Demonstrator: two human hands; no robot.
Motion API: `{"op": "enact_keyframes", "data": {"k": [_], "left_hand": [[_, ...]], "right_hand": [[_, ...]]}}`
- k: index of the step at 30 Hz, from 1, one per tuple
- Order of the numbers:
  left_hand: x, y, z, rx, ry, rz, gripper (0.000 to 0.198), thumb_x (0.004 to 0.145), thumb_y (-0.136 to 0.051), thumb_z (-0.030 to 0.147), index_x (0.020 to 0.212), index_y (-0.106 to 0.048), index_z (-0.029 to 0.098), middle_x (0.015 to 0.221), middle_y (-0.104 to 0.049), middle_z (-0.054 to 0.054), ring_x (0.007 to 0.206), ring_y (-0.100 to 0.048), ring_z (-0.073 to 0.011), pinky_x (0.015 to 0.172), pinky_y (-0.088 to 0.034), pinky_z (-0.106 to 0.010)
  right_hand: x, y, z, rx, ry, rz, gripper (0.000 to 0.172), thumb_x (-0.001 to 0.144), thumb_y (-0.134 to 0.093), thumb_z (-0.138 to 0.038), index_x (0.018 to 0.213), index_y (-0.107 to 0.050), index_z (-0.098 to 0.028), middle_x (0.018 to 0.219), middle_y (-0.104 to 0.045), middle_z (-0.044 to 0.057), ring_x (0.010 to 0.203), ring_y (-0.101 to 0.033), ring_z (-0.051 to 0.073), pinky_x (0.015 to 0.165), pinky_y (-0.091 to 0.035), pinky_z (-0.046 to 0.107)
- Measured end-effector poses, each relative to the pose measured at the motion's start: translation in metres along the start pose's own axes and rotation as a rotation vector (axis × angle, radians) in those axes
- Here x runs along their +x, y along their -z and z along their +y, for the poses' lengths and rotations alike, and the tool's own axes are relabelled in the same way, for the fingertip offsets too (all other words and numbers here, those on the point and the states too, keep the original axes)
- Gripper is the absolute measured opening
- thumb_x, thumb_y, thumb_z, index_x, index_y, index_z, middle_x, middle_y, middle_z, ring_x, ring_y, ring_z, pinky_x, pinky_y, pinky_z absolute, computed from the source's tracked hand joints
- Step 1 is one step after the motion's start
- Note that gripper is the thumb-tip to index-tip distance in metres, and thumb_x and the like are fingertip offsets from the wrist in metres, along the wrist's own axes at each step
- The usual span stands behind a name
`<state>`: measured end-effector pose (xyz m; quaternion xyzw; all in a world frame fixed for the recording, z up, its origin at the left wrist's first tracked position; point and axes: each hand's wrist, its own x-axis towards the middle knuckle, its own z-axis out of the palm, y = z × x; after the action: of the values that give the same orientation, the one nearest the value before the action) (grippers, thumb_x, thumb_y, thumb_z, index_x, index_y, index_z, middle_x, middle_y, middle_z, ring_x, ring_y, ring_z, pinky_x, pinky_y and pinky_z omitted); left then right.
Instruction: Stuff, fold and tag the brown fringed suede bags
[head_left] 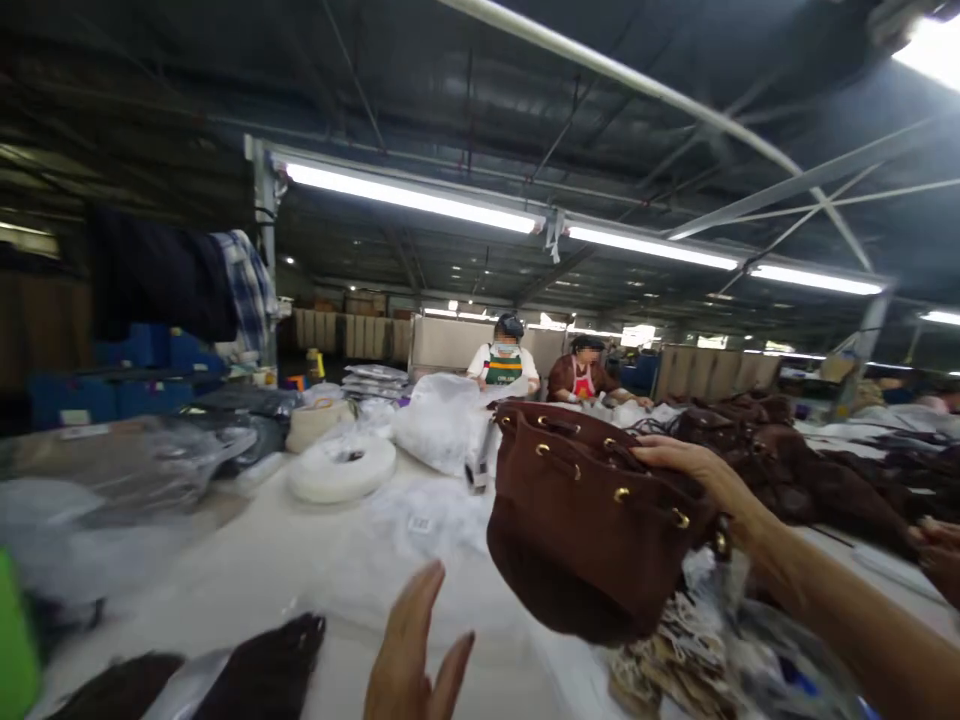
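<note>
A dark brown drawstring bucket bag (577, 530) with gold eyelets hangs tilted over the table. My right hand (679, 460) grips its rim at the right side, with the thumb and part of the fingers hidden by the bag. Low in the middle, my left hand (412, 650) holds nothing, its fingers and thumb apart, to the left of the bag and not touching it. Under it lies the white tabletop (292, 560) with a clear plastic bag (435, 525) bearing a small label.
A white roll (343, 468) and bunched plastic (435, 420) lie farther back. Dark brown pieces (262, 670) are at front left. Beige cords (682, 650) lie below the bag, and a heap of brown bags (780, 450) is at right. Two people (506, 365) work opposite; another hand (937, 550) shows at right.
</note>
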<state>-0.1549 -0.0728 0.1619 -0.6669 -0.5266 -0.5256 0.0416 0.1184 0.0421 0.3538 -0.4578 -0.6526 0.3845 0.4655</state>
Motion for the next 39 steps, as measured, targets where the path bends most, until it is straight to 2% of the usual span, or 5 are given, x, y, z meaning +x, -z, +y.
{"op": "enact_keyframes", "data": {"k": [10,14,23,30,39], "left_hand": [[-0.022,0.104,0.043,0.303,-0.41,-0.545,0.016,0.068,-0.074,0.021,0.077,-0.061,0.016,0.133,-0.048,-0.014,0.127,-0.038,-0.0319,0.105,-0.024,-0.057],[-0.051,0.118,0.043,0.364,-0.361,-0.279,0.003,0.078,-0.062,0.016,0.08,-0.062,0.017,0.128,-0.051,-0.016,0.123,-0.042,-0.0328,0.099,-0.032,-0.055],[-0.122,0.106,0.109,-0.684,1.064,-0.423,0.06,0.076,-0.049,0.065,0.114,-0.05,0.018,0.095,-0.064,-0.009,0.079,-0.062,-0.0235,0.057,-0.049,-0.031],[-0.134,0.089,0.083,-0.81,1.064,-0.124,0.051,0.057,-0.078,0.045,0.091,-0.059,0.012,0.077,-0.064,-0.002,0.072,-0.057,-0.0163,0.068,-0.044,-0.026],[-0.087,0.132,0.045,-0.865,1.046,-0.467,0.044,0.052,-0.082,0.039,0.081,-0.064,0.011,0.065,-0.061,-0.001,0.053,-0.052,-0.0101,0.055,-0.04,-0.021]], "right_hand": [[-0.164,-0.116,0.071,0.298,-0.374,-0.338,0.022,0.06,-0.069,-0.031,0.076,-0.067,-0.016,0.066,-0.069,0.0,0.057,-0.062,0.015,0.057,-0.046,0.026],[-0.191,-0.119,0.063,0.254,-0.281,-0.279,0.02,0.064,-0.065,-0.034,0.076,-0.067,-0.018,0.066,-0.067,-0.001,0.059,-0.06,0.015,0.056,-0.045,0.026],[-0.272,-0.152,0.08,-0.267,0.27,-0.109,0.02,0.08,-0.044,-0.028,0.076,-0.061,-0.019,0.075,-0.064,0.005,0.071,-0.059,0.02,0.063,-0.05,0.033],[-0.331,-0.222,0.124,-0.647,0.918,-0.094,0.037,0.074,-0.055,-0.021,0.109,-0.056,-0.009,0.086,-0.068,0.013,0.084,-0.063,0.027,0.07,-0.054,0.036],[-0.264,-0.135,0.045,-0.325,0.76,-0.169,0.019,0.087,-0.045,-0.016,0.097,-0.06,-0.02,0.087,-0.066,0.007,0.077,-0.064,0.014,0.068,-0.053,0.022]]}}
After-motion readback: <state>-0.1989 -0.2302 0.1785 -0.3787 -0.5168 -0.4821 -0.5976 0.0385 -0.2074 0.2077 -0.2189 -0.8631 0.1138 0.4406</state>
